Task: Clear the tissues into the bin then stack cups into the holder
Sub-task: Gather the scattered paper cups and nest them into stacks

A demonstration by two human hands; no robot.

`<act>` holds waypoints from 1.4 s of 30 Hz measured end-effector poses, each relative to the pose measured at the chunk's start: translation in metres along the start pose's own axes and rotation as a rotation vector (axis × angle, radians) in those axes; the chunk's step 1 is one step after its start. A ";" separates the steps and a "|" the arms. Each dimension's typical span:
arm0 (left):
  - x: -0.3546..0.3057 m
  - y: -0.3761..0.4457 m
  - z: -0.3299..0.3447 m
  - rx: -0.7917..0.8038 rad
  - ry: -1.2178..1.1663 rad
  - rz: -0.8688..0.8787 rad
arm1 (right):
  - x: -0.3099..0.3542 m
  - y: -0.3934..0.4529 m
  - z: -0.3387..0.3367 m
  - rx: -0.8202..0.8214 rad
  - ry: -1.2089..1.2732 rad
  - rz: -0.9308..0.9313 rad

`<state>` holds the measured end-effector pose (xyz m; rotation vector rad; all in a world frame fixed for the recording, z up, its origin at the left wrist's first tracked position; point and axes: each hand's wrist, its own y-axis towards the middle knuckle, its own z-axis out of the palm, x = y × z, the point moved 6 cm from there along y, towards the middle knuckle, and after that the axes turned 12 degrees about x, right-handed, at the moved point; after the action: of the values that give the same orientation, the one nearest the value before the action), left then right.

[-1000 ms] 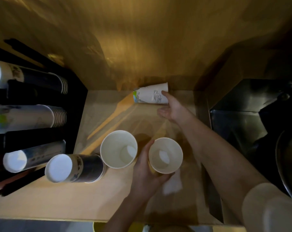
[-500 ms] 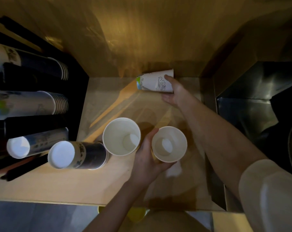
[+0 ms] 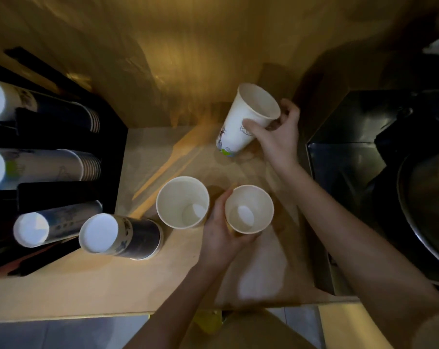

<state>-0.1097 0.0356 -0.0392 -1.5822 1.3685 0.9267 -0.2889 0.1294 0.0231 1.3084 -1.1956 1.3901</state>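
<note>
My right hand (image 3: 276, 137) grips a white printed paper cup (image 3: 243, 119), tilted with its mouth up and its base near the counter by the back wall. My left hand (image 3: 221, 233) holds a smaller upright paper cup (image 3: 248, 210) at its side. A wider empty cup (image 3: 182, 202) stands upright just left of it. A dark-printed stack of cups (image 3: 120, 234) lies on its side on the counter. The black cup holder (image 3: 49, 197) at the left carries three rows of stacked cups (image 3: 37, 167). No tissues show.
The wooden counter (image 3: 87, 280) ends at a front edge near me, and a wooden wall (image 3: 175, 59) closes the back. At the right is a dark steel sink area (image 3: 351, 159) with a large metal bowl (image 3: 429, 205).
My right hand has taken the white printed cup, which lay on its side by the back wall, and tipped it mouth-up. My left hand stays on the small cup.
</note>
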 end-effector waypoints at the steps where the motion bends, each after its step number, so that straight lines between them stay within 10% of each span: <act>1: 0.000 0.000 0.001 0.006 -0.010 0.007 | 0.011 -0.014 -0.004 0.007 -0.002 -0.040; 12: -0.008 0.000 0.000 0.005 -0.091 0.067 | 0.054 -0.132 -0.046 0.096 -0.198 -0.263; 29: -0.013 -0.006 0.000 -0.038 -0.097 0.054 | -0.030 -0.158 -0.024 0.299 -0.805 -0.066; 42: -0.001 -0.014 0.010 0.073 -0.014 -0.097 | -0.049 -0.158 -0.026 0.363 -0.601 0.076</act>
<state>-0.0964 0.0458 -0.0406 -1.5695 1.2904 0.8193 -0.1345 0.1829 -0.0126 2.0554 -1.4278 1.3497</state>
